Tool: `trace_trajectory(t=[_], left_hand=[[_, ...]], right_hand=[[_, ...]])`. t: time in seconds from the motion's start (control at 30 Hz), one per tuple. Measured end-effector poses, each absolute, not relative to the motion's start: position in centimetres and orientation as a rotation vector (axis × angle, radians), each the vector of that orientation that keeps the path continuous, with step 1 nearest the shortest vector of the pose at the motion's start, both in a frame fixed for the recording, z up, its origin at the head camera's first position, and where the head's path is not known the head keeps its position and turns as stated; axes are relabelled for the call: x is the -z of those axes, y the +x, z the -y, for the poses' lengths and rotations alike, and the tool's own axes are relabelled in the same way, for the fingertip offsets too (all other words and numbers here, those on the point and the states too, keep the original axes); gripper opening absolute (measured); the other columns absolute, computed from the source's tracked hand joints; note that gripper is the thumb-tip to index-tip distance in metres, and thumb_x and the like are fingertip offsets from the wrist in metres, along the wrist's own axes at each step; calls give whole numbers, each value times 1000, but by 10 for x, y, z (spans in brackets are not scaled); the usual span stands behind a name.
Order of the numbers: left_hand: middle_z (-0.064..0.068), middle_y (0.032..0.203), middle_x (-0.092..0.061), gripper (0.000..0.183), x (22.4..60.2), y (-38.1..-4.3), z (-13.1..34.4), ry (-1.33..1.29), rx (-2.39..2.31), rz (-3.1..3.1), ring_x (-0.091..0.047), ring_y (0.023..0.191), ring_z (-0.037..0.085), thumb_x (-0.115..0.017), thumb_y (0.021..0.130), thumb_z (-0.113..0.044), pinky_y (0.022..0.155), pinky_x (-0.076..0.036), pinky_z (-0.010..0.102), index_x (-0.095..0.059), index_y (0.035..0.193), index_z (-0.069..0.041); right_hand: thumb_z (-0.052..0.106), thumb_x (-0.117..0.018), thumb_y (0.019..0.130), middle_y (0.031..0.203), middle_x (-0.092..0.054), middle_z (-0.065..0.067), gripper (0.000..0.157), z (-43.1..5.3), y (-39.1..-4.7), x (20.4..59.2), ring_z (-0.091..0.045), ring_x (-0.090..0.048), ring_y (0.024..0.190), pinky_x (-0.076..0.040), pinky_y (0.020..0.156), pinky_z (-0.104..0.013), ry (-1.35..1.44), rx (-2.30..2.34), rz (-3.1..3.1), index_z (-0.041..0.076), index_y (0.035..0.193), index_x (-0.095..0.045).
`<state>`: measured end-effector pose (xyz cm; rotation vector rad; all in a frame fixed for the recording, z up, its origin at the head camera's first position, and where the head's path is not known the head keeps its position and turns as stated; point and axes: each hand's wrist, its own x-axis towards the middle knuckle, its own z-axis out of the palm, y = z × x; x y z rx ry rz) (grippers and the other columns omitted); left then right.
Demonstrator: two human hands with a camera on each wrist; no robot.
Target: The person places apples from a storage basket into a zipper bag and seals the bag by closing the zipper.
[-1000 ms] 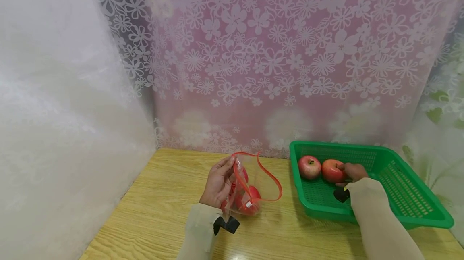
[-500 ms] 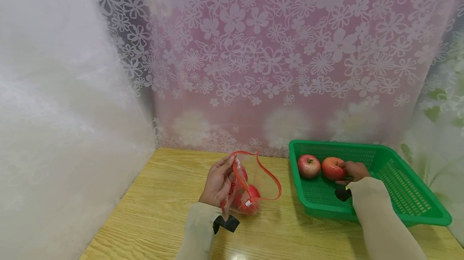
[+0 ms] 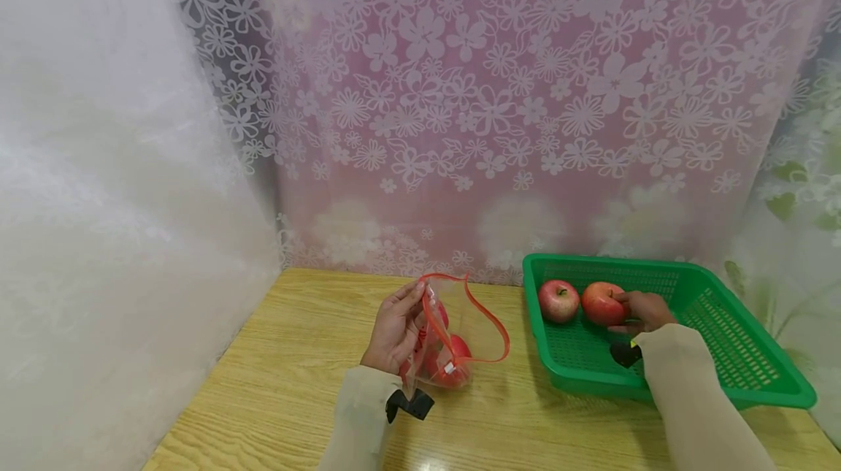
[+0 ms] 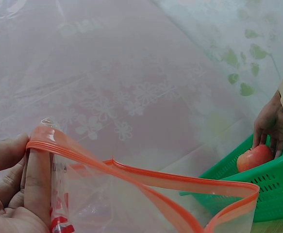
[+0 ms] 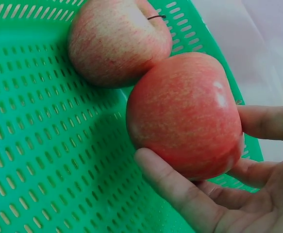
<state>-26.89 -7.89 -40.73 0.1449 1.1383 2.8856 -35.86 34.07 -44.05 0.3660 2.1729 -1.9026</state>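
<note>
My left hand (image 3: pixel 391 331) pinches the rim of a clear zip bag (image 4: pixel 146 187) between thumb and fingers. The bag's mouth, edged in orange-red, gapes to the right. Red apples (image 3: pixel 458 348) show through its film, low in the bag near the table. Over in the green basket (image 3: pixel 591 384), my right hand (image 3: pixel 647 309) grips a red apple (image 5: pixel 185 116), thumb on one side and fingers round the other. A second, paler apple (image 5: pixel 114 43) with a dark stem lies against the held one, to its left in the head view.
The basket stands on the right of a wooden table (image 3: pixel 282 398), its slotted far wall close to a pink flowered curtain (image 3: pixel 420 128). A white sheet (image 3: pixel 118 237) hangs along the left side. Black straps (image 3: pixel 410 405) circle the wrists.
My right hand has shifted very slightly up and right at the apple, which has tilted a little. The left hand and the bag stay where they were.
</note>
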Motion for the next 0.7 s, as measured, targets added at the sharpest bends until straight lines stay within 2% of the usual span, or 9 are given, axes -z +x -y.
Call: trace_trajectory(t=[0.37, 0.5, 0.7], left_hand=[[4, 87, -67, 21, 406, -268, 79, 150, -2878, -1143, -68, 75, 9, -51, 100, -5, 69, -57, 18, -72, 96, -8], [4, 86, -67, 23, 407, -268, 79, 155, -2881, -1133, -68, 74, 9, -50, 101, -5, 69, -57, 17, -72, 95, -8], [3, 86, -67, 24, 407, -268, 79, 150, -2882, -1130, -68, 74, 8, -48, 101, -4, 69, -57, 17, -71, 94, -8]], right_hand=[[19, -43, 101, 141, -18, -38, 71, -341, -351, 432, -17, -65, 77, -56, 86, -46, 300, 1922, -2112, -17, 146, -1], [20, -44, 101, 138, -23, -35, 69, -340, -346, 429, -17, -64, 77, -55, 87, -46, 272, 1946, -2096, -17, 146, -6], [20, -44, 101, 142, -17, -36, 63, -338, -338, 423, -18, -64, 79, -54, 90, -48, 237, 2000, -2046, -13, 146, -15]])
